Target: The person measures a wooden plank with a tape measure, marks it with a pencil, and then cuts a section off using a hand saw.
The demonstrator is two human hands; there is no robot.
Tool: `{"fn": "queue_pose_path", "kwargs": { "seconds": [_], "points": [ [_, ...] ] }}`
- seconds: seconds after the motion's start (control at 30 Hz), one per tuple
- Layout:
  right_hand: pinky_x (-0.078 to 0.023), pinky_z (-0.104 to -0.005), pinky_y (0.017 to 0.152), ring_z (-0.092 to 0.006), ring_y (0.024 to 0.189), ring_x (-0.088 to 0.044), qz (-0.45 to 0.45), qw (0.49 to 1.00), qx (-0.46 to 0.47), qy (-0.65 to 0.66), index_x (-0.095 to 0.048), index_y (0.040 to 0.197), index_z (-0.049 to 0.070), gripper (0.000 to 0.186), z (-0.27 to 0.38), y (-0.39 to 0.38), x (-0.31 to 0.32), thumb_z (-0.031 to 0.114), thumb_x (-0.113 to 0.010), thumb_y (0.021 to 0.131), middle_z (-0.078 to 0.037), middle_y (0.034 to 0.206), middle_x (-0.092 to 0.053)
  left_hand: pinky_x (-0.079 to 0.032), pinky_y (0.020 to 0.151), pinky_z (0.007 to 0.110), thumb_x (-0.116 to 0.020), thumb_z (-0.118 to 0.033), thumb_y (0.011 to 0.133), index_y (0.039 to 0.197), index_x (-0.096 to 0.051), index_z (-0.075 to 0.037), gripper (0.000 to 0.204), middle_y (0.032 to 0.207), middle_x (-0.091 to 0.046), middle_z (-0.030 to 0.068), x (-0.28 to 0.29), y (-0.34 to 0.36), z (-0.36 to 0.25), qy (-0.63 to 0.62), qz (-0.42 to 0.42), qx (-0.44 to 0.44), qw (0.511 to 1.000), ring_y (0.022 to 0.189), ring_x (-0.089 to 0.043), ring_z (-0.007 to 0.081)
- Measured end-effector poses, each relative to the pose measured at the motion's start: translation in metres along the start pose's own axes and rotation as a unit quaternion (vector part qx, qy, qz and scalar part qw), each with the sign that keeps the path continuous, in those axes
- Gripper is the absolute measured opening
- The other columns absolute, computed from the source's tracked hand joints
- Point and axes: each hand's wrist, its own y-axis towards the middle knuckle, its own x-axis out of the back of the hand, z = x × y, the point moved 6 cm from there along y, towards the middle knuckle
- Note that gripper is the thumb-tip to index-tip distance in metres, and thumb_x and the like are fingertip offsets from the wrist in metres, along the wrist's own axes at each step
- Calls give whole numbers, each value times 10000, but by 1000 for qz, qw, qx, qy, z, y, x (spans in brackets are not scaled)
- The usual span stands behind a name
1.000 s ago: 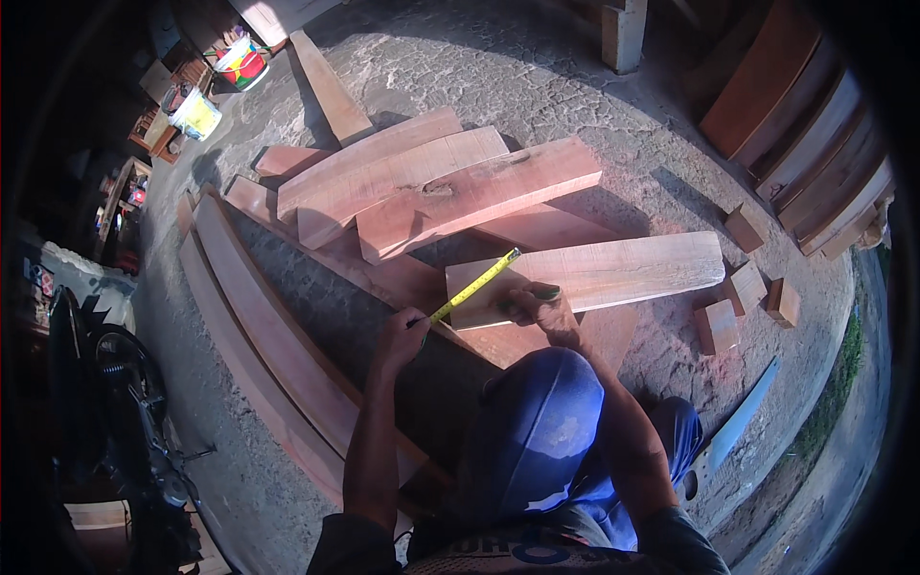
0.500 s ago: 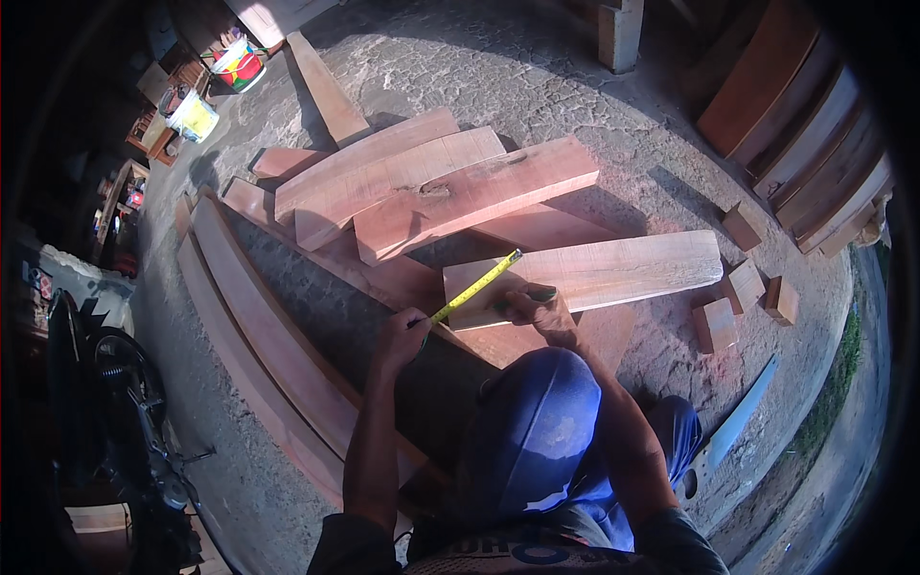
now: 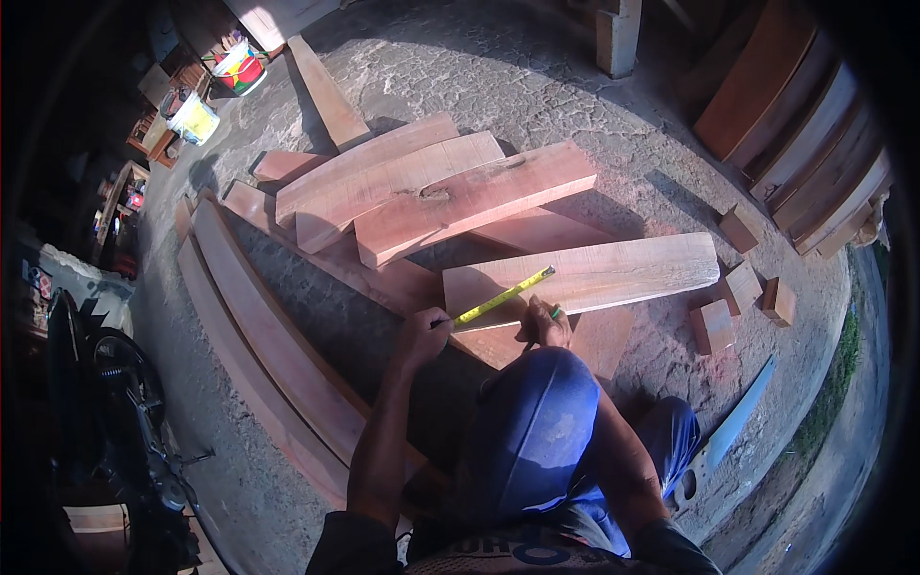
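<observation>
Yellow tape (image 3: 505, 297) held; buckets (image 3: 196, 121) loaded.

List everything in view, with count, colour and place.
tape measure: 1, yellow, centre
pale plank: 1, cream, right of centre
thick planks: 3, pink, centre pile
lower boards: several, reddish, beneath pile
narrow board: 1, tan, behind pile
long boards: 2, pinkish, left side
wood blocks: 4, brown, right side
handsaw: 1, blue-grey, lower right
background boards: several, brown, upper right
post: 1, pale, top
buckets: 2, multicoloured, upper left
motorcycle: 1, dark, left edge
trousers: 1, blue, bottom
left hand: 1, bare, gripping tape measure
right hand: 1, bare, near pale plank
</observation>
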Motion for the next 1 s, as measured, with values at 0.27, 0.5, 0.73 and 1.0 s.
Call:
{"fn": "queue_pose_path", "kwargs": {
  "seconds": [0.27,0.5,0.73,1.0],
  "points": [
    [-311,-262,479,-52,512,-415,-107,992,4,63,-654,783,114,265,-13,-20,-1,297,-741,955,53,628,-528,-551,821,463,-649,-269,862,969,-748,-55,260,914,-734,195,-40,11,-31,104,51,-32,993,898,-720,373],
    [-259,-241,365,-38,404,-351,-169,975,73,125,-544,737,169,246,18,9,118,164,-665,951,78,562,-432,-550,824,462,-682,-308,853,964,-761,-70,274,905,-740,172,-9,10,-25,164,-13,-39,986,877,-722,358],
    [-269,-262,365,-68,389,-371,-350,930,84,71,-658,785,69,204,46,17,253,194,-684,945,41,553,-469,-543,810,448,-740,-337,840,961,-749,-57,305,941,-737,169,-3,15,-13,204,16,-9,979,895,-720,341],
    [-254,-264,374,-70,396,-367,-308,946,57,88,-585,713,121,272,35,26,253,201,-713,939,53,567,-469,-540,828,462,-720,-396,847,968,-746,-80,338,958,-738,157,-1,15,-13,261,-8,8,965,924,-715,341]
  ]
}}
